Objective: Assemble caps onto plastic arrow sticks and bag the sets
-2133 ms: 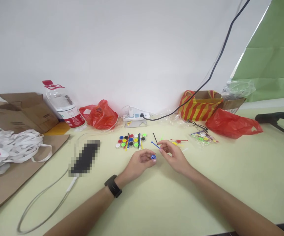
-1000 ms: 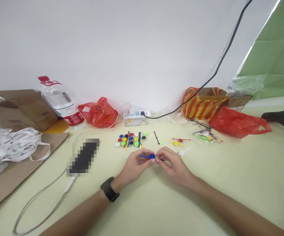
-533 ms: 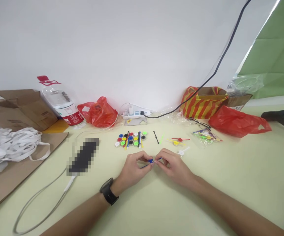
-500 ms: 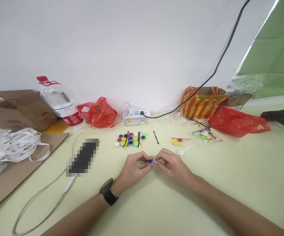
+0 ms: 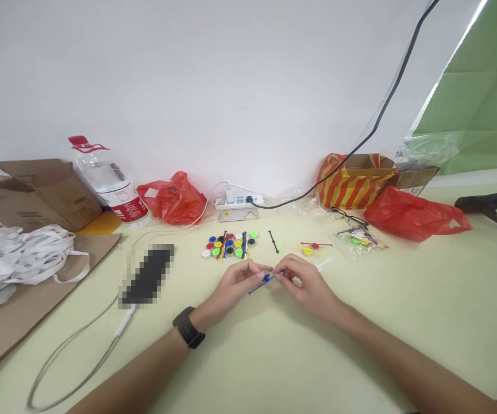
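Observation:
A blue plastic spinner arrow [image 5: 255, 288] with a round hub is held in front of me, slanting up to the right. My left hand [image 5: 242, 283] is closed, its thumb and fingertips at the hub. My right hand [image 5: 303, 284] pinches the arrow's right end, hiding its tip. Beyond my hands lie a black arrow [image 5: 273, 241], a red arrow [image 5: 322, 245] and a yellow arrow [image 5: 301, 249] on round bases, and a white spinner [image 5: 326, 264] partly behind my right hand. Several coloured round bases [image 5: 230, 251] stand in rows to the left, with loose arrows across them.
A bag of coloured parts [image 5: 362, 241], glasses [image 5: 349, 217] and a red plastic bag [image 5: 418, 218] lie right. Behind are a power strip [image 5: 239, 200] and a black cable [image 5: 380, 115]. A phone [image 5: 147, 276], bottle [image 5: 116, 190], cardboard box [image 5: 50, 192] and white straps [image 5: 28, 253] are left.
The blue arrow now shows more of its length below my left fingers. My left fingers have straightened slightly, and my right hand has shifted a little upward.

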Demonstrator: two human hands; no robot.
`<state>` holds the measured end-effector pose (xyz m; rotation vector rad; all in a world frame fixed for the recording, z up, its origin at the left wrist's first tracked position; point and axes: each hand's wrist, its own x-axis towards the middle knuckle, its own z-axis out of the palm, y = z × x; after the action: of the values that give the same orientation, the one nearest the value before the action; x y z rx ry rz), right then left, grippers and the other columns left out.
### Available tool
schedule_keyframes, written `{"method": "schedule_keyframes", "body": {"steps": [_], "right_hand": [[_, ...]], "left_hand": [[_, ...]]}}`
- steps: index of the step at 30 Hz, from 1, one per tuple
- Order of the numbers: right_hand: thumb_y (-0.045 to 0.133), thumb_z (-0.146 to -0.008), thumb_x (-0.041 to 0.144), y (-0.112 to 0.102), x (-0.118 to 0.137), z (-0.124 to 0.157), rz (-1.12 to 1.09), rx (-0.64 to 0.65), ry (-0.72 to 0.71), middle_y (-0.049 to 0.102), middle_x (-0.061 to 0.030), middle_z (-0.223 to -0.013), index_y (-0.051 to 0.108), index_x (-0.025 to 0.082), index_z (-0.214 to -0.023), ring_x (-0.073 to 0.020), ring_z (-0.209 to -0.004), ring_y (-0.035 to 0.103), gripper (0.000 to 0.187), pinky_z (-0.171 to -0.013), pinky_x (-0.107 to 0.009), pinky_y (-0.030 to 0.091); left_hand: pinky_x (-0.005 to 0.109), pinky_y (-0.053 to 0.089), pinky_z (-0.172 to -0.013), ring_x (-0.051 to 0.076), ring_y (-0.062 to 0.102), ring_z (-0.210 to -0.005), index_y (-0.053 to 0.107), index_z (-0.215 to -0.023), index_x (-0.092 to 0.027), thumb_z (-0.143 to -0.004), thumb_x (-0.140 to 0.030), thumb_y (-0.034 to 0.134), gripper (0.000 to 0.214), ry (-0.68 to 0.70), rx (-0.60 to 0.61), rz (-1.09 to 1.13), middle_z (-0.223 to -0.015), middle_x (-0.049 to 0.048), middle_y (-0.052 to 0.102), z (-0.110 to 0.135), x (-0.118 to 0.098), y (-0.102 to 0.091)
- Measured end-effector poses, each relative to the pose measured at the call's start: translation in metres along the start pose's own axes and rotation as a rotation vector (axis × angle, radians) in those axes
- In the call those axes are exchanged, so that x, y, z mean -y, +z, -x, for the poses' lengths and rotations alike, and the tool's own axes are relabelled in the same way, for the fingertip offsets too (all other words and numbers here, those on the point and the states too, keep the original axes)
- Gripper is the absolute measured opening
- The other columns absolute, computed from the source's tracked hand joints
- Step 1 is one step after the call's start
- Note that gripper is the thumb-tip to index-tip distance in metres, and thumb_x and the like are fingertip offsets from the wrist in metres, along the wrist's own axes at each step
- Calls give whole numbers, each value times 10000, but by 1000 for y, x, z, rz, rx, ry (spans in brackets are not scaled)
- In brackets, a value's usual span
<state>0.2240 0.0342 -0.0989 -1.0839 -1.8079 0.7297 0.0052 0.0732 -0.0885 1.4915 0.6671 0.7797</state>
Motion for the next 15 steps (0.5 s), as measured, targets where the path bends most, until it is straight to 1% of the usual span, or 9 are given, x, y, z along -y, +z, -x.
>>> {"method": "schedule_keyframes", "body": {"steps": [1, 3, 5, 9, 10, 12, 14, 15], "right_hand": [[576, -974, 217, 0, -2, -1, -20, -6, 13, 615, -46, -912, 676, 221, -967, -177, -764, 591, 100, -664, -303, 464], [583, -977, 253, -1, -4, -2, -53, -8, 39, 630, -47, -910, 682, 223, -974, -182, -771, 602, 103, -677, -308, 477], [581, -982, 287, -1, -5, -3, -54, -18, 55, 640, -48, -925, 682, 228, -996, -182, -772, 605, 119, -679, -308, 483], [553, -1002, 377, -3, -3, -2, -22, -78, 59, 631, -66, -1038, 661, 233, -1100, -178, -788, 596, 205, -663, -301, 477], [536, -1012, 405, -3, -2, -2, -33, -88, 70, 621, -61, -1014, 650, 233, -1137, -174, -768, 581, 242, -653, -299, 469], [498, -1029, 459, -3, -1, -2, -82, -94, 105, 577, -28, -892, 605, 236, -1249, -167, -709, 529, 331, -632, -296, 442], [471, -1039, 500, -2, 0, -1, -153, -102, 148, 507, 11, -797, 512, 242, -1386, -163, -672, 475, 435, -624, -293, 411], [461, -1041, 519, -2, 1, 0, -189, -109, 171, 487, 19, -784, 488, 244, -1411, -161, -669, 457, 462, -627, -292, 399]], "left_hand": [[311, 503, -856, 195, 670, -973, 650, -884, -164, -938, -368, 710, 219, -25, 11, 28, -1077, 100, 732, -1, -1, -2], [279, 488, -783, 171, 663, -894, 677, -981, -176, -914, -370, 744, 216, -62, 16, 60, -997, 69, 724, -1, -1, -4], [276, 487, -775, 161, 662, -859, 693, -1059, -188, -882, -366, 783, 267, -82, 6, 83, -954, 48, 715, -2, 1, -5], [291, 509, -797, 156, 661, -824, 721, -1026, -173, -858, -373, 806, 275, -74, -64, 99, -886, 42, 711, -3, 7, -7], [294, 514, -799, 153, 660, -816, 723, -1023, -169, -857, -375, 807, 277, -68, -84, 98, -883, 42, 710, -3, 9, -7], [300, 523, -808, 148, 660, -806, 723, -1030, -163, -855, -377, 809, 290, -56, -113, 95, -900, 46, 712, -4, 11, -8], [307, 531, -816, 146, 665, -801, 717, -1029, -156, -851, -379, 813, 300, -51, -126, 96, -906, 48, 716, -4, 11, -8], [308, 534, -819, 146, 668, -803, 712, -1025, -154, -850, -378, 815, 302, -49, -129, 99, -903, 47, 717, -4, 11, -8]]}}
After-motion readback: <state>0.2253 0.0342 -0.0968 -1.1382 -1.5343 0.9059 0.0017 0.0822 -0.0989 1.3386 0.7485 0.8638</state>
